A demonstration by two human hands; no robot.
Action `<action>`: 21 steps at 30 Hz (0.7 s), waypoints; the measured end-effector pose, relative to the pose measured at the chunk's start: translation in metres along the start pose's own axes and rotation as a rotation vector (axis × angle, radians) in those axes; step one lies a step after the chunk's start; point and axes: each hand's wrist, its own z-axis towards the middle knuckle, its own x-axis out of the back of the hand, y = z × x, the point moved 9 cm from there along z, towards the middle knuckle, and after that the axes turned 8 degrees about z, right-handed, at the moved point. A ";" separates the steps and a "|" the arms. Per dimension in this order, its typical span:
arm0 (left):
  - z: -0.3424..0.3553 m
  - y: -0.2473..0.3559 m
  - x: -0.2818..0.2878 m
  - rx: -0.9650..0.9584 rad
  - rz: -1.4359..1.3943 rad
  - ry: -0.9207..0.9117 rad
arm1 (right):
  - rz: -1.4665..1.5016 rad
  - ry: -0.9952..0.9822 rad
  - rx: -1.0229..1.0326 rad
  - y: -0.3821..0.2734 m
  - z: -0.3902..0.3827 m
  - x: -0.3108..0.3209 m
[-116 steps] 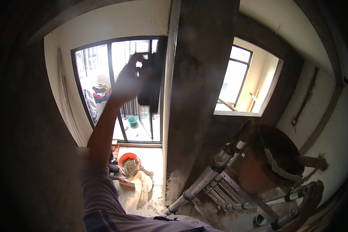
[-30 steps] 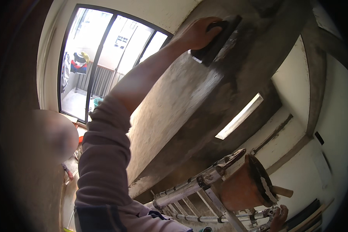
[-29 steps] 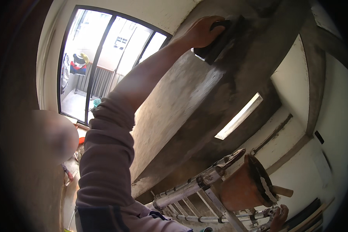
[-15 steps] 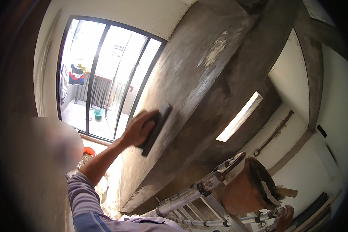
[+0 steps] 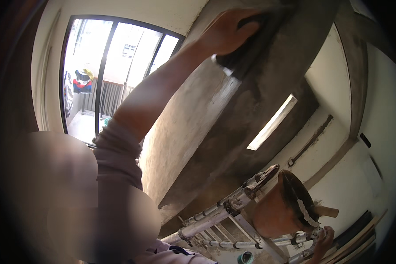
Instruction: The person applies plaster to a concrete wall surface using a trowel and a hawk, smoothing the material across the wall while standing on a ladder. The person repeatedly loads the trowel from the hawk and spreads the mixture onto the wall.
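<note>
My left hand (image 5: pixel 235 31), at the end of my raised forearm, grips the handle of a dark plastering float (image 5: pixel 231 61) high against the grey plastered column (image 5: pixel 187 127); hand and tool are motion-blurred. At lower right, my right hand (image 5: pixel 324 240) has its fingers curled round the end fitting of an aluminium ladder (image 5: pixel 207 222). An orange plastic bucket (image 5: pixel 270 209) with a dark inside and pale crust on its rim sits tilted in view at the ladder's top, just above that hand, with a short wooden handle (image 5: pixel 328 212) sticking out.
A black-framed glazed sliding door (image 5: pixel 100 79) at upper left shows a railing and hanging clothes beyond. A narrow bright window opening (image 5: pixel 272 122) is in the dark wall. A small teal container (image 5: pixel 246 257) is below the ladder; long boards (image 5: pixel 361 237) lean at lower right. Blurred patches cover the lower left.
Since half a second ago, my left hand with the float has swept upward and to the right along the column, back near its height of a second ago. My right hand stays at the ladder.
</note>
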 end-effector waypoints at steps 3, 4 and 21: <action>-0.089 0.000 0.000 0.147 -0.063 -0.128 | 0.008 0.011 -0.004 0.000 -0.004 0.000; -0.137 -0.003 -0.003 0.196 -0.036 -0.232 | 0.013 0.022 -0.001 -0.002 -0.005 0.001; 0.060 0.045 0.035 -0.045 -0.110 -0.009 | 0.150 0.029 -0.031 0.000 -0.006 -0.002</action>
